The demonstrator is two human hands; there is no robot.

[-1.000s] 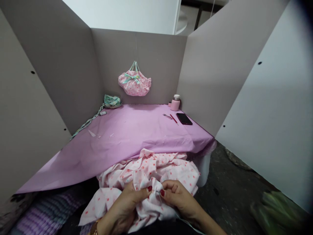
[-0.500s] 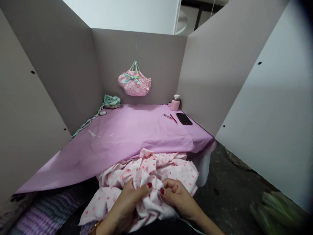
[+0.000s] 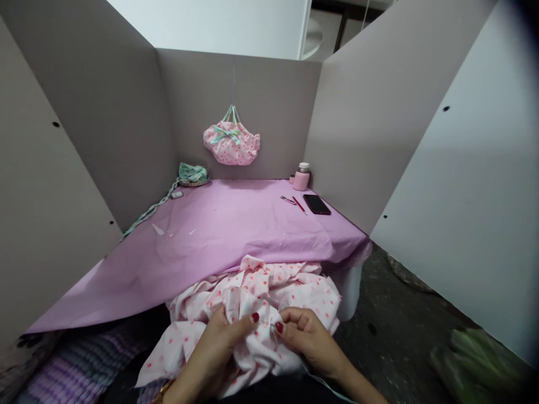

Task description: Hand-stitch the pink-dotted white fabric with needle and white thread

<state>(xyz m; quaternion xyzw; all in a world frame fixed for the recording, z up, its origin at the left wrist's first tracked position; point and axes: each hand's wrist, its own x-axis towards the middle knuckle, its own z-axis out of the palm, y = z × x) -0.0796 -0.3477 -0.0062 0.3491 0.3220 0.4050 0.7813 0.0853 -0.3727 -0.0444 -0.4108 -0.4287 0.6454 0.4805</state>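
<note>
Pink cloth with red dots (image 3: 295, 280) lies bunched over my lap, against the front of the table. My left hand (image 3: 225, 339) grips a fold of it, thumb pressed on top and the other fingers partly under the cloth. Close by on the right, my right hand (image 3: 305, 336) pinches a sewing needle (image 3: 273, 325) between thumb and forefinger, at the cloth's surface. The needle is small and mostly covered by the fingers. A pale thread (image 3: 324, 384) trails below my right wrist.
On the lilac tablecloth (image 3: 236, 216) are thread snips (image 3: 288, 200), a red pencil (image 3: 300, 205), a phone (image 3: 316, 204) and a pink jar (image 3: 301, 177). Green ribbon (image 3: 193, 173) is piled at back left. A dotted bag (image 3: 232, 143) hangs before grey panels (image 3: 269, 112).
My left thumb has shifted slightly left on the cloth. More of the needle shows beside my right thumb. The things on the table have not moved.
</note>
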